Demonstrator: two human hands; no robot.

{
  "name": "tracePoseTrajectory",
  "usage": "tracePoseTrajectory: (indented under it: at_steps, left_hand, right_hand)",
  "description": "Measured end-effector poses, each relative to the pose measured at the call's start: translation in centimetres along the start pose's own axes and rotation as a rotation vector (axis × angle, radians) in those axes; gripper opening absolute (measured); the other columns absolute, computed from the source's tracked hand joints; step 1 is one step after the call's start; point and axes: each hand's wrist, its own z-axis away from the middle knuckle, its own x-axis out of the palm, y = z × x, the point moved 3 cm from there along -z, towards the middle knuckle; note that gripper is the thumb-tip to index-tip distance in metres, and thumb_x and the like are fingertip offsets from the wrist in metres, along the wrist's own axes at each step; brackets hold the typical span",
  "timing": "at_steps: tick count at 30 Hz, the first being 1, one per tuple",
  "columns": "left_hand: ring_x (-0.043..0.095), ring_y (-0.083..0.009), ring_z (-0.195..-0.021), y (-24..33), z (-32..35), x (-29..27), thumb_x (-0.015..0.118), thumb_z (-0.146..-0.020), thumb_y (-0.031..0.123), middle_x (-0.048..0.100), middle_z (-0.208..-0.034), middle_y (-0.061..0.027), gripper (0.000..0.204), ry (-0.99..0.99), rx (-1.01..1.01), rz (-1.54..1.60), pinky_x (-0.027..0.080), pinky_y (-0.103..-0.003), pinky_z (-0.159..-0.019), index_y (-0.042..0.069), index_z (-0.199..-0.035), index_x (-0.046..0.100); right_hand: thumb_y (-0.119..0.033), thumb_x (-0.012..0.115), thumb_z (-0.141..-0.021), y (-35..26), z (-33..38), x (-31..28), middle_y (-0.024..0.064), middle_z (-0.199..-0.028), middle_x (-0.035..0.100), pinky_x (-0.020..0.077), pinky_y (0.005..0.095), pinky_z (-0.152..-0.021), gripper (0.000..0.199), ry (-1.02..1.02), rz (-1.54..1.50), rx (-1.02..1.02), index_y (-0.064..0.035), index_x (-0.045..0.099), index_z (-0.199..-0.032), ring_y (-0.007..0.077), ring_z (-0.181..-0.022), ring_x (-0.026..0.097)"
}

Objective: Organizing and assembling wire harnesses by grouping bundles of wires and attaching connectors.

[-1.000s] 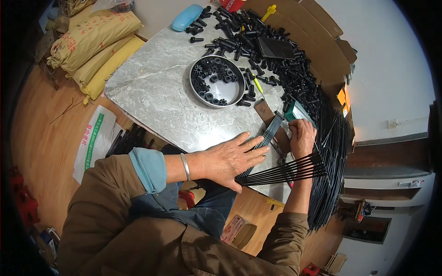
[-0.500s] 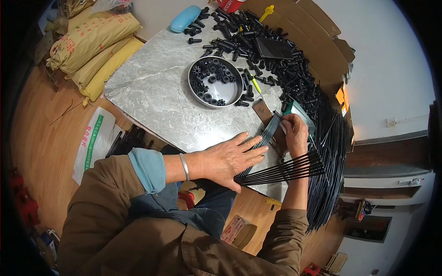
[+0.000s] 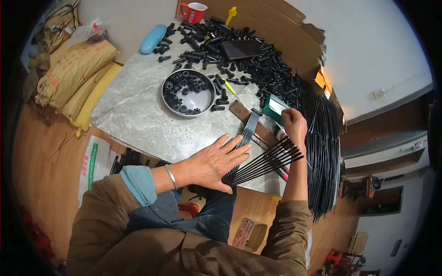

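My left hand point(image 3: 212, 164) lies with fingers spread and outstretched over a row of thin black rods point(image 3: 251, 128). One end of the row rests by a brown block point(image 3: 239, 112). Out from beside my left thumb, more thin black rods point(image 3: 262, 162) fan to the right, up to my right wrist. My right hand point(image 3: 296, 127) has its fingers bent together beside a green box point(image 3: 275, 108) with a pale top. Whatever those fingers hold, if anything, is hidden.
A round metal bowl point(image 3: 166, 98) contains small black toothed parts. Black bolt-like pieces point(image 3: 285, 73) pile up behind it, with a dark phone-like slab point(image 3: 242, 49) on top. Many long black rods point(image 3: 322, 161) hang over the table's right side. A red mug point(image 3: 193, 14) stands at the back.
My right hand has shifted up, away from the rods and the block, to the green box's near edge. The left hand stays on the rods. The whole view has shifted.
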Motion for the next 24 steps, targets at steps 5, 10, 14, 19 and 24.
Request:
tracePoseTrajectory:
  at_steps: [5, 10, 14, 19, 24]
  left_hand:
    - [0.015, -0.0376, -0.142, 0.1, -0.4, 0.3, 0.066, -0.072, 0.061, 0.022, -0.152, -0.0185, 0.098, -0.056, -0.008, -0.022, 0.015, -0.052, -0.114, -0.003, -0.14, 0.035]
    - [0.015, -0.0377, -0.142, 0.1, -0.3, 0.1, 0.067, -0.07, 0.06, 0.02, -0.152, -0.0187, 0.099, -0.047, 0.006, 0.01, 0.016, -0.052, -0.114, -0.002, -0.14, 0.034]
    - [0.016, -0.0369, -0.142, 0.2, -0.1, -0.1, 0.07, -0.07, 0.056, 0.022, -0.152, -0.0182, 0.097, -0.04, 0.025, 0.026, 0.016, -0.052, -0.114, -0.002, -0.139, 0.036]
    - [0.017, -0.0368, -0.141, -0.1, 0.3, 0.4, 0.074, -0.067, 0.055, 0.026, -0.15, -0.0174, 0.096, -0.021, 0.004, 0.053, 0.017, -0.052, -0.114, -0.001, -0.138, 0.038]
    - [0.019, -0.0368, -0.141, 0.3, 0.7, 0.1, 0.075, -0.067, 0.054, 0.026, -0.15, -0.0167, 0.096, -0.065, 0.014, 0.061, 0.016, -0.051, -0.114, -0.001, -0.137, 0.039]
  right_hand:
    - [-0.024, 0.065, -0.076, 1.0, -3.4, 2.6, 0.0137, -0.085, 0.068, 0.0503, 0.0414, -0.073, 0.017, -0.145, 0.098, 0.058, -0.0103, 0.07, -0.084, 0.0331, -0.081, 0.065]
    - [-0.024, 0.065, -0.074, 0.6, -4.5, 2.6, 0.0144, -0.084, 0.068, 0.0503, 0.0416, -0.073, 0.017, -0.151, 0.175, 0.003, -0.0104, 0.07, -0.083, 0.0333, -0.081, 0.065]
    - [-0.024, 0.067, -0.073, 0.8, -3.6, 0.8, 0.009, -0.086, 0.068, 0.0499, 0.0403, -0.071, 0.016, -0.068, 0.194, -0.025, -0.0099, 0.07, -0.08, 0.0299, -0.082, 0.065]
    - [-0.014, 0.065, -0.079, -1.0, 0.0, -0.4, 0.0094, -0.085, 0.067, 0.0486, 0.0339, -0.071, 0.01, -0.033, 0.011, -0.135, -0.0066, 0.07, -0.085, 0.0253, -0.08, 0.064]
    - [-0.003, 0.063, -0.082, -2.7, 3.2, 0.9, 0.0075, -0.083, 0.066, 0.0471, 0.026, -0.07, 0.013, -0.268, -0.205, -0.149, -0.0025, 0.069, -0.093, 0.0147, -0.073, 0.061]
